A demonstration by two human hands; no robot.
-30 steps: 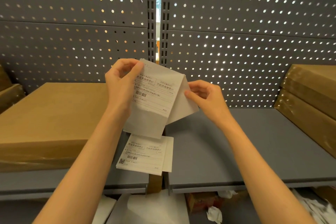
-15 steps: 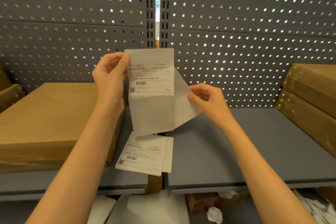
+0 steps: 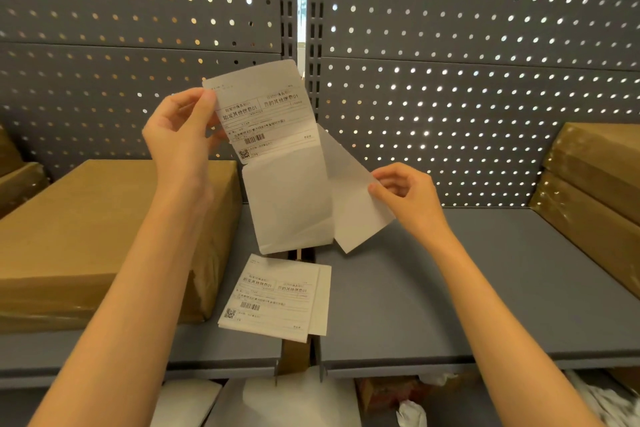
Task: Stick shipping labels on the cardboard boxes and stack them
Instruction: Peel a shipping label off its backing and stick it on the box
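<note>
Paper in the air: a printed shipping label [image 3: 266, 114] is held up in front of the grey pegboard wall [image 3: 450, 28], tilted, its top edge leaning to the right.
Left hand [image 3: 180, 135]: raised, palm turned toward the label, thumb and fingertips pinching the label's upper left edge — forearm reaching up from the near left.
Right hand [image 3: 405, 194]: lower and to the right, fingers curled, thumb and forefinger pinching the right edge of the blank backing sheet [image 3: 349, 198].
Backing sheet: white and blank; it hangs below and to the right of the label, folded, with one panel straight down and one angled toward the right hand. Whether the label's lower edge is fully free of it cannot be told.
Spare labels [image 3: 273, 298]: a small pile lying flat on the grey shelf [image 3: 485, 288], just below the held sheet, across the gap between the two shelf boards.
Left cardboard box [image 3: 86, 236]: large, flat, wrapped in clear film, resting on the shelf left of the pile — its top bare of any label.
Right cardboard boxes [image 3: 595, 191]: two stacked at the far right edge of the shelf.
Lower shelf: white bags and crumpled paper [image 3: 412, 412], partly hidden.
</note>
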